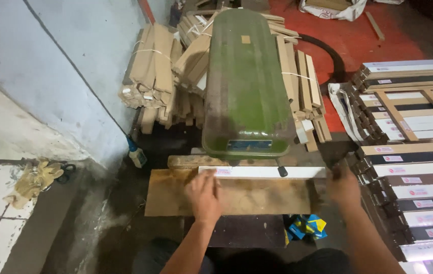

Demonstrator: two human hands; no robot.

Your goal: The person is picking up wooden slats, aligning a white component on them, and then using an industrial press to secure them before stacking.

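Head view, looking down at a worn brown wooden board serving as the bench (257, 200), set in front of a green, rounded, dust-coated machine housing (246, 81). A long white flat strip with a small printed label near its left end (262, 172) lies along the far edge of the bench, parallel to that edge and directly beneath the lower rim of the green housing. Left hand (204, 195) rests palm down over the left part of the bench, fingers spread and flat; fingertips touch the near edge of the white strip close to its left end. Its grip is open, pressing rather than closed around anything. Right hand (342, 186) is at the right end of the bench, just past the right end of the white strip; motion blur hides the fingers, so I cannot tell whether the grip is closed or whether it has hold of the strip end. A small black knob (282, 172) sits at the far edge of the bench against the strip, right of centre. Off the right edge of the bench: stacked flat strips in white, brown and black with small labels (419, 193). Behind the housing: tied bundles of pale wooden slats (153, 66). Left of the bench, on the floor by the wall: a small white bottle with blue cap (136, 153), and farther left a crumpled yellowish work glove (33, 180).
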